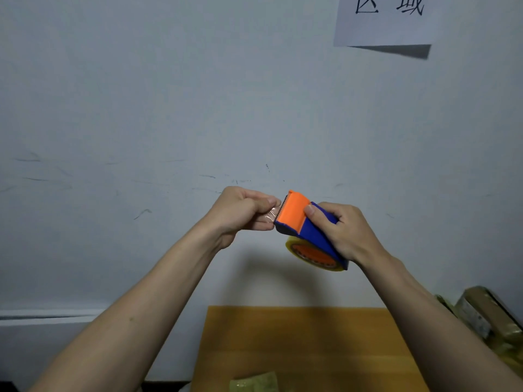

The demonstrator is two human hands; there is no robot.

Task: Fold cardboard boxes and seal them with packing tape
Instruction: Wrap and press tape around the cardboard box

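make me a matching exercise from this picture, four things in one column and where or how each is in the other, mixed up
Things:
1. tape dispenser
2. loose tape end
3. cardboard box
4. paper sign

Places or states:
A. stuck on the wall, upper right
B. pinched by the left hand
C. lying below the hands
D. gripped in the right hand

Pairs: 1-D, 2-B, 3-C, 4-A

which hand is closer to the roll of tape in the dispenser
Right. The right hand grips the blue and orange tape dispenser just above the tape roll. The left hand is at the cutter end, pinching the clear tape end, farther from the roll.
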